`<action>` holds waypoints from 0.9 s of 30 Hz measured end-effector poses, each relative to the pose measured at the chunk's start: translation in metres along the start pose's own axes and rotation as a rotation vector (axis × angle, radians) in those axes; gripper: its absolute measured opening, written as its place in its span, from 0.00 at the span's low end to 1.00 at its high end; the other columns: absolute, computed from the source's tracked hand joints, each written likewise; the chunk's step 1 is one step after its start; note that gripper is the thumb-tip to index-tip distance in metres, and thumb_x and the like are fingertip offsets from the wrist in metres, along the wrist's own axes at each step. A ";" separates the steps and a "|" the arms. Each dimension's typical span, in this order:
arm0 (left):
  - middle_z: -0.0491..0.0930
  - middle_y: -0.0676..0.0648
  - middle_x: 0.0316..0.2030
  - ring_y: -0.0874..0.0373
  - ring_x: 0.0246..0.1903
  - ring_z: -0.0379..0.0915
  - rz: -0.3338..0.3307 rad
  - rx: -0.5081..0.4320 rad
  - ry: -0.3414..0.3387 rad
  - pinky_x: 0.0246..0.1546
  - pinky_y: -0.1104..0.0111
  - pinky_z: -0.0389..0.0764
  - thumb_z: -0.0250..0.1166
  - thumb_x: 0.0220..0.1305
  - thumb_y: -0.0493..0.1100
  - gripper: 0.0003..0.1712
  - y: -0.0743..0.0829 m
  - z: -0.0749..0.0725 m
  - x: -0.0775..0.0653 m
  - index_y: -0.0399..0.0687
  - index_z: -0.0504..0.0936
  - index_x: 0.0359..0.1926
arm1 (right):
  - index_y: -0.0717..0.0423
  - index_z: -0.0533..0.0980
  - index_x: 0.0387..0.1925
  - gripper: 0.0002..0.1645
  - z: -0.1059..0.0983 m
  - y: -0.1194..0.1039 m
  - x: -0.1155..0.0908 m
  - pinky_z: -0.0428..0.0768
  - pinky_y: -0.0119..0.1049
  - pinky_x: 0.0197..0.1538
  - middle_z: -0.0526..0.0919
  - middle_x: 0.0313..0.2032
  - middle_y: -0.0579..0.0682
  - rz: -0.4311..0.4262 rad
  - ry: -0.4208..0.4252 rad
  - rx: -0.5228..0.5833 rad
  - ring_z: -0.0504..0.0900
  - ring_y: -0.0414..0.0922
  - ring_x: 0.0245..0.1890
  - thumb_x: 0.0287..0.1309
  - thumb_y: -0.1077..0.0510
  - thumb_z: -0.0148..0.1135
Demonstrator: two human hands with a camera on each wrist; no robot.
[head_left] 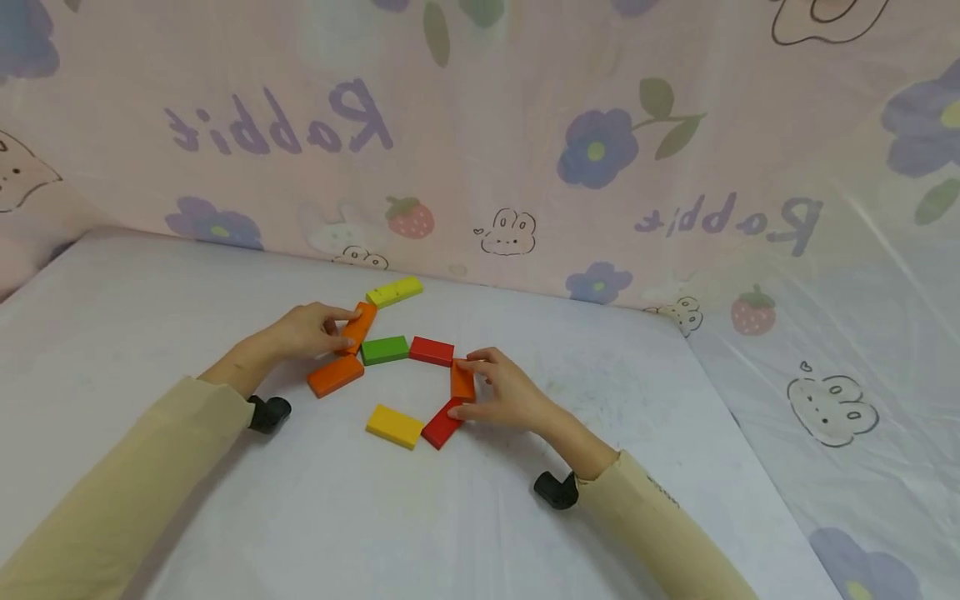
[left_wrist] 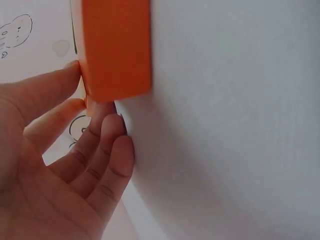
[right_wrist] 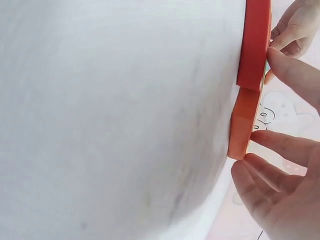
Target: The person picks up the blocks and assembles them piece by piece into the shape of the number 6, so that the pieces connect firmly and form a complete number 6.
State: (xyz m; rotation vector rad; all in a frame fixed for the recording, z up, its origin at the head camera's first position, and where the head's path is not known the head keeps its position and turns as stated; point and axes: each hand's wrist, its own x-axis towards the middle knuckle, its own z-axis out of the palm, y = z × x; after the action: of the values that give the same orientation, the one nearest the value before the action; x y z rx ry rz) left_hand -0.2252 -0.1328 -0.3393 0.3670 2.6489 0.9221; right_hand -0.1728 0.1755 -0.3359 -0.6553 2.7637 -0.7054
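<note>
In the head view, my left hand (head_left: 306,330) pinches an upper orange block (head_left: 362,323) between thumb and fingers. Just below it lies another orange block (head_left: 335,377), which looms large in the left wrist view. My right hand (head_left: 512,395) spans a right-hand orange block (head_left: 462,382), fingertips at its far end. The right thumb touches the red block (head_left: 442,425) adjoining its near end; the right wrist view shows this contact too. A green block (head_left: 385,350) and another red block (head_left: 432,351) join end to end between the hands.
A yellow-green block (head_left: 395,291) touches the far end of the upper orange one. Nearer me, a yellow block (head_left: 395,426) meets the lower red block. All lie on a white tabletop (head_left: 315,508), with a printed curtain (head_left: 480,150) behind.
</note>
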 end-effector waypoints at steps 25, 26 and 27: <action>0.75 0.34 0.45 0.46 0.39 0.73 0.090 0.045 0.005 0.36 0.62 0.76 0.61 0.65 0.43 0.36 0.008 -0.010 -0.022 0.31 0.61 0.68 | 0.55 0.72 0.62 0.41 0.002 0.001 0.001 0.71 0.49 0.61 0.69 0.61 0.52 0.022 0.007 -0.021 0.68 0.51 0.61 0.47 0.47 0.74; 0.75 0.34 0.45 0.46 0.40 0.74 0.097 0.048 0.006 0.36 0.62 0.77 0.62 0.64 0.42 0.35 0.008 -0.010 -0.025 0.32 0.61 0.68 | 0.55 0.73 0.62 0.40 0.001 0.001 0.001 0.71 0.49 0.61 0.69 0.61 0.51 0.025 0.008 -0.021 0.68 0.51 0.61 0.47 0.47 0.74; 0.75 0.34 0.46 0.46 0.40 0.74 0.108 0.055 0.010 0.36 0.63 0.77 0.63 0.64 0.42 0.35 0.009 -0.011 -0.027 0.32 0.62 0.68 | 0.55 0.73 0.62 0.40 0.001 0.000 0.002 0.71 0.49 0.61 0.69 0.61 0.51 0.025 0.010 -0.022 0.68 0.50 0.61 0.47 0.47 0.75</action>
State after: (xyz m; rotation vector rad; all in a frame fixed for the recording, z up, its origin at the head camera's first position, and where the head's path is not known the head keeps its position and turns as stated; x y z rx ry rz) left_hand -0.2036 -0.1409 -0.3196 0.5251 2.6910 0.8859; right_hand -0.1739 0.1745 -0.3374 -0.6222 2.7875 -0.6752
